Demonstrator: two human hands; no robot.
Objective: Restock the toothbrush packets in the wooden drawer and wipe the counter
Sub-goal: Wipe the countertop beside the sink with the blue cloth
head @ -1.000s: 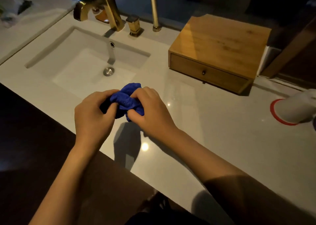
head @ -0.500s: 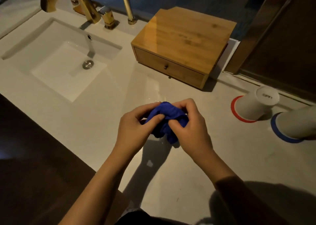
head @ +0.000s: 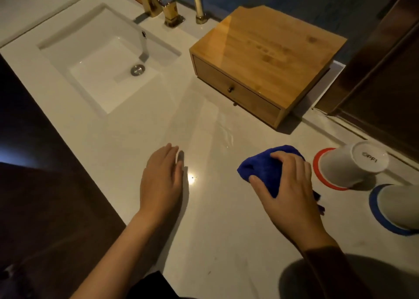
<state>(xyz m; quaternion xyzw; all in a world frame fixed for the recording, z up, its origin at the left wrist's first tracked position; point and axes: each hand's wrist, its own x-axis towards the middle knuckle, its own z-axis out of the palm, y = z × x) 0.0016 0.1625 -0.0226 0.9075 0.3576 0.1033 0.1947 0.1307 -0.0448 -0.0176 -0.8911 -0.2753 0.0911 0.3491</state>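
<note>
A bunched blue cloth (head: 263,170) lies pressed onto the white counter (head: 215,230) under my right hand (head: 288,185), which grips it from above. My left hand (head: 161,183) rests flat on the counter to the left, fingers extended, holding nothing. The wooden drawer box (head: 267,56) stands at the back of the counter with its drawer closed, a small dark knob (head: 230,89) on its front. No toothbrush packets are in view.
A sunken white sink (head: 102,71) with a gold tap (head: 147,1) lies at the back left. Two upturned white cups stand right of the cloth, one on a red coaster (head: 317,169), one on a blue coaster (head: 381,217). A dark cabinet edge runs along the counter's left.
My left hand let go of the cloth and settled flat on the counter. My right hand carried the cloth to the right and pressed it down near the red coaster.
</note>
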